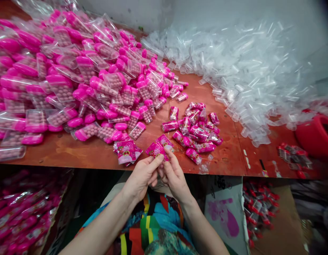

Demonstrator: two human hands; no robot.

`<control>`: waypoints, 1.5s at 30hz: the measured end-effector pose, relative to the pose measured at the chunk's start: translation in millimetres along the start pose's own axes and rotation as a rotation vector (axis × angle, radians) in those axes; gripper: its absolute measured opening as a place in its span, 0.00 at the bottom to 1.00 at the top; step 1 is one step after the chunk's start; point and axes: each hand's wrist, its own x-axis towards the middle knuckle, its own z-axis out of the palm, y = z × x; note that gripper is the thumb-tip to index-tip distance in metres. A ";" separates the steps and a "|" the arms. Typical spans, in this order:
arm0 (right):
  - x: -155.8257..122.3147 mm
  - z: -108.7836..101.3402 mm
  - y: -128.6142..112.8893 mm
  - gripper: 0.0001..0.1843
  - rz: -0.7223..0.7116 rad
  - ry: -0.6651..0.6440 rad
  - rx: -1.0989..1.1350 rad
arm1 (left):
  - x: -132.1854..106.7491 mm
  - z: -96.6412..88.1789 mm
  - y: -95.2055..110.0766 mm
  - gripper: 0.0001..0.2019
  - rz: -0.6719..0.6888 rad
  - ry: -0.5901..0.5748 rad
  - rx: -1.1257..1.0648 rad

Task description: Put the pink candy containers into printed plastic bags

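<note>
Your left hand (141, 179) and right hand (177, 177) pinch the near edge of a pink printed wrapper (156, 146), thumbs and fingers drawn nearly together on it; whether it is one piece or two overlapping, you cannot tell. The wrapper is held at the front edge of the reddish-brown table (224, 163), tilted, with its far part over the tabletop. Just to its left lies a loose stack of similar wrappers (126, 152), its edges uneven. Beyond it and to your right is a small heap of wrapped containers (198, 131), bearing the same pink print. Farther out, a large pile of pink-capped containers (84, 78), filled with small pale-pink balls, covers the table's left side; a pile of clear plastic containers (238, 74) spreads over the back and right. At far right, small red-and-clear items (293, 157) lie near a red bucket (315, 136). Below the table, pink packages (23, 209) sit in a box at left, and red-capped pieces (260, 209) at right beside a carton panel (224, 212) with purple printing.
</note>
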 end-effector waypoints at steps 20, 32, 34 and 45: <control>18.2 -24.2 -40.6 0.31 -0.140 0.097 -0.144 | -5.0 8.1 -12.1 0.17 -0.006 -0.058 -0.012; 36.5 -6.1 -17.6 0.13 -0.338 0.275 -1.399 | -3.2 -9.4 -13.5 0.16 -0.005 0.141 0.059; 39.5 -3.4 -12.5 0.12 -0.299 0.286 -1.455 | -1.7 -7.1 -12.9 0.17 0.003 0.129 0.050; 50.3 -18.8 -28.2 0.09 -0.292 0.318 -1.448 | 7.5 -0.9 -4.6 0.23 -0.002 0.143 0.031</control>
